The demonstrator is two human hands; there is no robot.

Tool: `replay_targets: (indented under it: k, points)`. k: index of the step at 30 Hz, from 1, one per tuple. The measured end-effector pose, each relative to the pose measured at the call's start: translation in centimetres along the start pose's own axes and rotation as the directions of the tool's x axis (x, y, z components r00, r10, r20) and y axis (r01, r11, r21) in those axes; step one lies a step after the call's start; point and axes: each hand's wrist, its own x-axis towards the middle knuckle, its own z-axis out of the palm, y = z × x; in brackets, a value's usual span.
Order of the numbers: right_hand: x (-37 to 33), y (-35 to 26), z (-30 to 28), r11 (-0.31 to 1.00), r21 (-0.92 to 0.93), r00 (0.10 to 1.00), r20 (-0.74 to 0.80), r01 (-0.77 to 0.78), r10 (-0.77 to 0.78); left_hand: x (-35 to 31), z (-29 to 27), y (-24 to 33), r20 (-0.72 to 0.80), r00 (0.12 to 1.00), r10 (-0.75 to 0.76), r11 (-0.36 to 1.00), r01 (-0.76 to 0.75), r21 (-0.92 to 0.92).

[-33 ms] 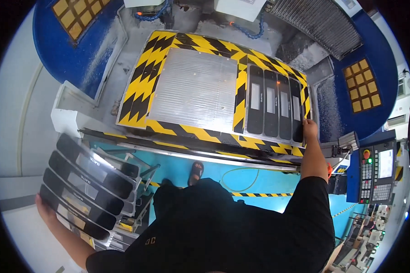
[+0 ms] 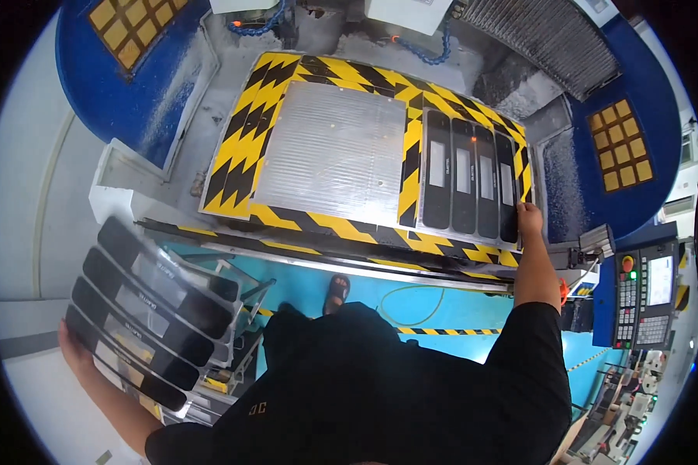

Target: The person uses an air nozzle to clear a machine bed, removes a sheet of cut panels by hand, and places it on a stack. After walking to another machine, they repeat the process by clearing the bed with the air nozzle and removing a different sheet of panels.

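Observation:
My left hand (image 2: 74, 347) grips the outer edge of a clear sheet (image 2: 149, 310) bearing several long black panels with see-through windows. This sheet is tilted, out to the left of my body. A similar panel sheet (image 2: 463, 205) lies flat on the right part of the machine bed, which is bordered with yellow and black striped tape (image 2: 233, 167). At its near right corner, my right hand (image 2: 530, 219) has its fingers closed on the edge; the fingertips are partly hidden. Left of that sheet is a bare ribbed metal plate (image 2: 333, 155) on the bed.
Blue machine panels with yellow pads (image 2: 619, 146) flank the bed. Blue coolant hoses (image 2: 434, 58) hang behind it. A control panel (image 2: 645, 294) stands at the right. Beneath the held sheet is a rack (image 2: 248, 341). A yellow-green hose (image 2: 411, 318) lies on the turquoise floor.
The view has shifted very slightly. Both hands keep their places on the two sheets, and the held sheet has tilted only a little.

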Motion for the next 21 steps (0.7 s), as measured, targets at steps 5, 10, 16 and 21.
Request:
replay_targets:
  k: [5, 10, 16, 21]
  points:
    - [-1.5, -7.3, -3.4, 0.969, -0.248, 0.999, 0.034, 0.001, 0.008, -1.9, 20.1, 3.9, 0.292, 0.956, -0.001, 0.999, -0.012, 0.041]
    - [-9.8, -24.8, -4.7, 0.791, 0.602, 0.675, 0.538, 0.111, -0.504, -3.6, 40.5, 1.2, 0.592, 0.805, -0.040, 0.997, -0.006, 0.076]
    - [-18.4, -35.1, -3.7, 0.626, 0.601, 0.241, 0.788, -0.497, -0.566, -3.1, 57.8, -6.0, 0.704, 0.701, -0.114, 0.993, 0.082, 0.079]
    - [-17.9, -33.3, -0.6, 0.343, 0.562, 0.408, 0.807, -0.753, -0.427, 1.2, 64.3, -12.5, 0.738, 0.654, -0.168, 0.948, 0.313, -0.062]
